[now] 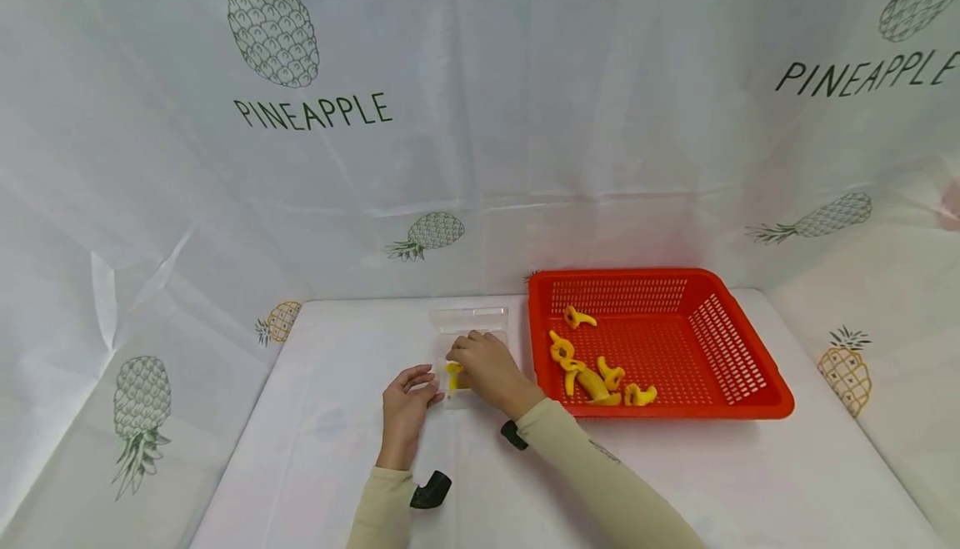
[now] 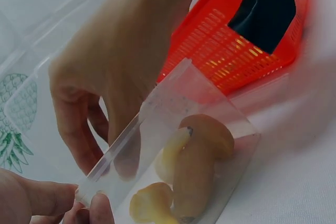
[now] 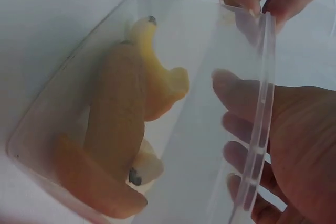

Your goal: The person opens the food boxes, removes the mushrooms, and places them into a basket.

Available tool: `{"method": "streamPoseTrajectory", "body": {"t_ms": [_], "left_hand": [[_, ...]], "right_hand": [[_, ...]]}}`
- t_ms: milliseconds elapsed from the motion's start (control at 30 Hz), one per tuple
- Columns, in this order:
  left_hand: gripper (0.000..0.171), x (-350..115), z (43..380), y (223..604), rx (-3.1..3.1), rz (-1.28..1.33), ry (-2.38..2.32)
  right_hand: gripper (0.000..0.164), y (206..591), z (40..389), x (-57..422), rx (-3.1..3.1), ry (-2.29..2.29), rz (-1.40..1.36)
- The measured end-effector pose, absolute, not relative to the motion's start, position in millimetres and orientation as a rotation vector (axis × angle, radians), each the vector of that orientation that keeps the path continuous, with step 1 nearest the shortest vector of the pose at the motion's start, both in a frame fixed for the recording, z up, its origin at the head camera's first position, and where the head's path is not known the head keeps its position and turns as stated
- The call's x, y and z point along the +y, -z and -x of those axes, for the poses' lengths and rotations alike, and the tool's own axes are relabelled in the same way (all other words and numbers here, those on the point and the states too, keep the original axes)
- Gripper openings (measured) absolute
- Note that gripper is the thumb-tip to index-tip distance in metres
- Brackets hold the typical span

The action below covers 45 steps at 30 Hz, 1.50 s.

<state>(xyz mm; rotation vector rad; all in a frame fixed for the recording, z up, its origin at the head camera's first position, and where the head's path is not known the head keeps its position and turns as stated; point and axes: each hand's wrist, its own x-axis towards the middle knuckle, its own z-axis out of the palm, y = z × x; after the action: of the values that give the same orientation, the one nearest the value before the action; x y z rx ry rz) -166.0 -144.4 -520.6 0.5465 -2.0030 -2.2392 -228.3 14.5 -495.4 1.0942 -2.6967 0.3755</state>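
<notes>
A clear plastic box point(image 3: 199, 30) stands on the table with its lid point(image 1: 468, 318) tipped back at the far side. My left hand point(image 1: 407, 411) pinches the box's rim at the left side. My right hand point(image 1: 489, 372) reaches over the rim; in the right wrist view its thumb and fingers hang spread inside the box, apart from the pieces. At the bottom lie a large brownish mushroom-shaped piece point(image 2: 195, 177) and smaller yellow, flared pieces point(image 3: 157, 80), some with dark tips. Nothing shows between the right fingers.
A red perforated basket point(image 1: 750, 349) stands to the right of the box, holding several yellow mushroom-shaped pieces point(image 1: 611, 374). White sheeting point(image 1: 487, 141) with pineapple prints rises behind and beside the white table point(image 1: 322, 424).
</notes>
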Motion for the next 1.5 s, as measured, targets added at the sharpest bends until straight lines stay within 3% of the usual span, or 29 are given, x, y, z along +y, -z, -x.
{"method": "streamPoseTrajectory", "body": {"t_ms": [367, 1000, 1500], "left_hand": [[0.035, -144, 166, 521, -1.991, -0.534, 2.243], [0.034, -144, 165, 523, -1.975, -0.536, 2.254], [0.035, -143, 164, 520, -1.996, -0.543, 2.242]], "right_hand": [[0.029, 494, 238, 3, -2.839, -0.309, -1.104], [0.011, 495, 244, -7, -2.866, -0.210, -1.049], [0.017, 467, 216, 28, -2.530, -0.532, -0.978]]}}
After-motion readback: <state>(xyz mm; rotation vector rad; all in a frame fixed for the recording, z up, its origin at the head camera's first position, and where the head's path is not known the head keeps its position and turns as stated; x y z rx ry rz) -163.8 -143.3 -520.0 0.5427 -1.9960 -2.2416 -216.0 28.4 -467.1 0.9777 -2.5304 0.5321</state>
